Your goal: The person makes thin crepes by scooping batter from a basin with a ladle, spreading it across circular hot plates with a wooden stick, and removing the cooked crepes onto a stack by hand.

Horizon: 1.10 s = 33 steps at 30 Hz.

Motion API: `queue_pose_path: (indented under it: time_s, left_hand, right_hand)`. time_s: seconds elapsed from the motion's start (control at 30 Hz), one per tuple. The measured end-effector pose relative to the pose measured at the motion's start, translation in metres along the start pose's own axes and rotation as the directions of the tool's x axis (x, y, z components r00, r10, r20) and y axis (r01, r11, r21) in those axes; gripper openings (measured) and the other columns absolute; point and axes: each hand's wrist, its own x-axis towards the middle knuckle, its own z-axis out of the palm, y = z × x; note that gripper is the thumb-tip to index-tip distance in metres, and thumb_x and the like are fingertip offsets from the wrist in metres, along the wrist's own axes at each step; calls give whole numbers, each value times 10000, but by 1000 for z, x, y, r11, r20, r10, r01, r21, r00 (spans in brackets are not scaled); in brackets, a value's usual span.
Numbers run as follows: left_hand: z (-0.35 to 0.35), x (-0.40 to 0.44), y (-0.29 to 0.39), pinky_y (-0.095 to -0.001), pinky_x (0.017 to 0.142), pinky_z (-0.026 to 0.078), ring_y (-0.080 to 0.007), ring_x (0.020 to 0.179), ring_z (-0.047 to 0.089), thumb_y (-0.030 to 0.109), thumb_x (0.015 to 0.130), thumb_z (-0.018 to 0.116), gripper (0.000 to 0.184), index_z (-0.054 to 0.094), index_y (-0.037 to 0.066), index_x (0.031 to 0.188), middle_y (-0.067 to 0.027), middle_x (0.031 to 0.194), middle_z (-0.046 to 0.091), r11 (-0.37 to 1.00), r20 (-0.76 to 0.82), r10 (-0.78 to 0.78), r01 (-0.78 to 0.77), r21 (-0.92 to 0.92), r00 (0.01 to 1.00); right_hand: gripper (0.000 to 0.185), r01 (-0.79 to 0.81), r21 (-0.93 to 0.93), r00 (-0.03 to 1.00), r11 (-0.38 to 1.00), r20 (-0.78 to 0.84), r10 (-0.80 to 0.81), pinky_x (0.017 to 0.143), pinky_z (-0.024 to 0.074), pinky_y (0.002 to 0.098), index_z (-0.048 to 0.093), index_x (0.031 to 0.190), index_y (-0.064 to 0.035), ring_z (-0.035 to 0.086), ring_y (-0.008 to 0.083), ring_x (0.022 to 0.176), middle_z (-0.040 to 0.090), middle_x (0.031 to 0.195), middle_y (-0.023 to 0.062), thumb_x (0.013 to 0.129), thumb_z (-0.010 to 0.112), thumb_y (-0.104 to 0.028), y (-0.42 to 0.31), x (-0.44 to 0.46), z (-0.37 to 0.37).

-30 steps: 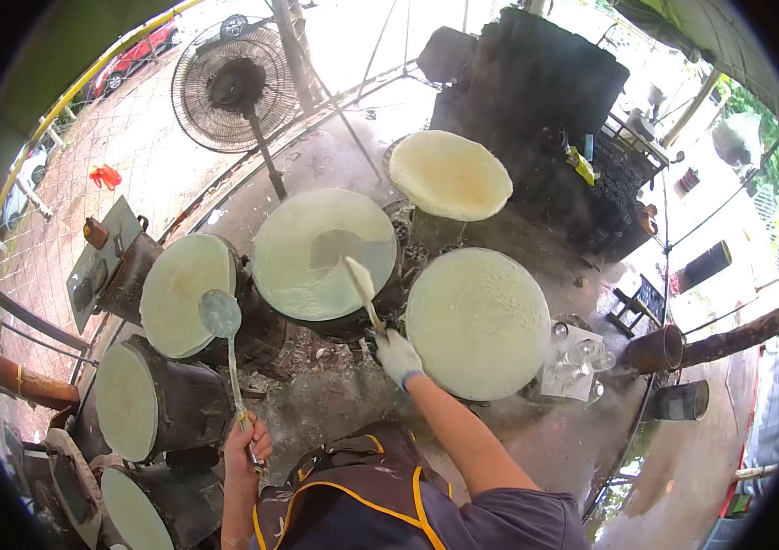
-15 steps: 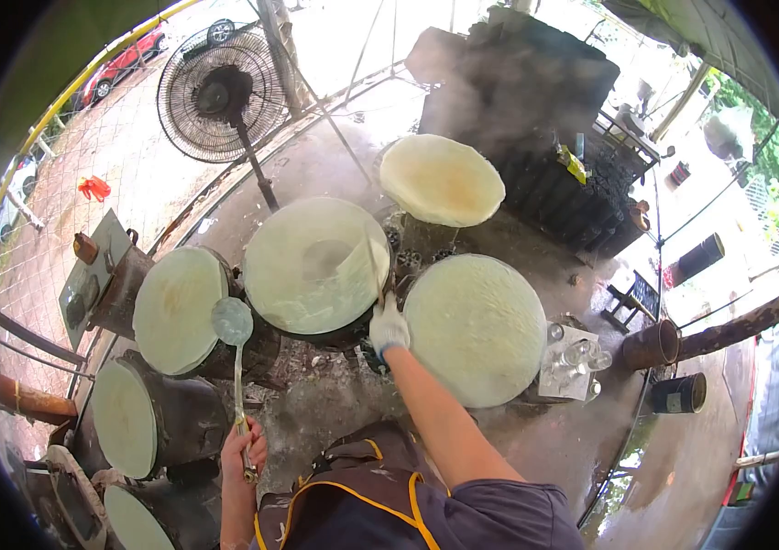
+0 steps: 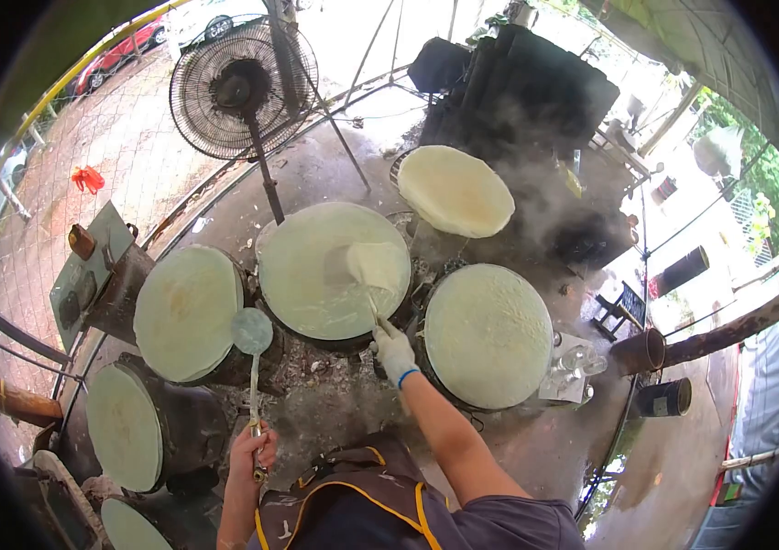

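Observation:
My left hand (image 3: 255,451), bare, is closed round the handle of a long ladle (image 3: 252,332); its batter-coated bowl hangs by the right edge of a round griddle with a pale sheet (image 3: 188,312). My right hand (image 3: 394,350), in a white glove, grips the thin handle of a flat spreader (image 3: 378,264). The spreader's pale blade lies over the batter sheet (image 3: 307,266) on the middle griddle, and part of the blade blends into the batter. Right of my gloved hand is another sheet-covered griddle (image 3: 488,337).
A further round sheet (image 3: 456,191) lies behind. More drum stoves with pale sheets (image 3: 124,429) stand at left. A standing fan (image 3: 241,87) is at the back left, glass jars (image 3: 577,357) at right. Steam drifts by a large black stack (image 3: 536,101).
My right hand has shifted slightly down, and the spreader blade has turned from edge-on to broad side showing. The ladle bowl appears slightly further right. The camera view has shifted a little.

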Motion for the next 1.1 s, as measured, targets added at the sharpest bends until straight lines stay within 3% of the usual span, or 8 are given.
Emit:
queue_pose_path:
  time_s: [0.07, 0.2, 0.53, 0.6, 0.7, 0.8, 0.93, 1.1]
  left_hand:
    - [0, 4, 5, -242, 381, 339, -100, 454, 404, 12, 884, 493, 208, 488, 44, 1089, -128, 793, 557, 999, 33, -41, 41, 9, 999]
    - [5, 13, 6, -240, 368, 325, -93, 426, 383, 25, 895, 487, 183, 489, 45, 1077, -114, 752, 547, 994, 49, -108, 107, 23, 993]
    - [46, 17, -24, -227, 367, 313, -79, 429, 370, 50, 914, 469, 126, 488, 48, 1039, -59, 676, 472, 989, 25, -140, 141, -41, 990]
    - [52, 16, -34, -225, 367, 313, -75, 426, 367, 50, 919, 460, 118, 487, 49, 1034, -55, 672, 467, 987, 22, -144, 146, -75, 989]
    - [60, 15, -42, -225, 366, 312, -71, 420, 362, 54, 927, 456, 110, 490, 52, 1032, -51, 667, 466, 987, -30, -150, 148, -61, 988]
    - [65, 14, -52, -225, 365, 310, -72, 414, 359, 67, 938, 458, 93, 494, 50, 1023, -44, 661, 459, 987, -64, -146, 141, -81, 987]
    - [54, 18, -58, -233, 357, 302, -78, 410, 360, 95, 944, 479, 52, 500, 71, 985, -32, 635, 438, 981, -102, -184, 175, -85, 978]
    - [54, 49, -46, -249, 344, 290, -89, 399, 362, 124, 919, 534, 81, 458, 95, 915, -18, 595, 411, 978, -123, -137, 154, 138, 983]
  right_hand:
    - [434, 291, -194, 955, 937, -4, -298, 684, 468, 259, 487, 1362, -108, 561, 110, 731, 660, 984, 49, 948, 523, -233, 42, 42, -21]
    - [420, 122, -312, 988, 942, -48, -144, 1009, 372, 283, 512, 1315, -44, 531, 221, 1204, 559, 1303, 150, 944, 497, -239, 21, 11, -12]
    - [422, 320, -614, 945, 721, 160, -284, 961, 426, 352, 557, 1277, -108, 571, 301, 1141, 594, 1209, 195, 905, 529, -305, -4, 52, -40]
    - [417, 180, -555, 942, 812, 334, 19, 967, 421, 349, 558, 1275, -106, 566, 304, 1151, 596, 1190, 211, 902, 512, -287, -48, 55, -36]
    - [414, 464, -489, 885, 739, 298, -358, 907, 450, 348, 560, 1277, -112, 621, 288, 1045, 640, 1099, 209, 902, 494, -273, -39, 103, -42]
    - [414, 307, -346, 950, 887, 165, -265, 819, 473, 350, 557, 1274, -80, 642, 265, 889, 674, 974, 169, 905, 498, -258, 15, 138, -52]
    - [397, 125, -328, 890, 936, 455, 40, 642, 453, 277, 562, 1265, -34, 550, 134, 670, 632, 799, 54, 918, 520, -222, -34, 75, -57]
    - [370, 252, -286, 947, 925, 269, -175, 542, 408, 231, 581, 1256, -53, 497, 80, 608, 621, 827, 7, 920, 552, -206, -55, 110, -42]
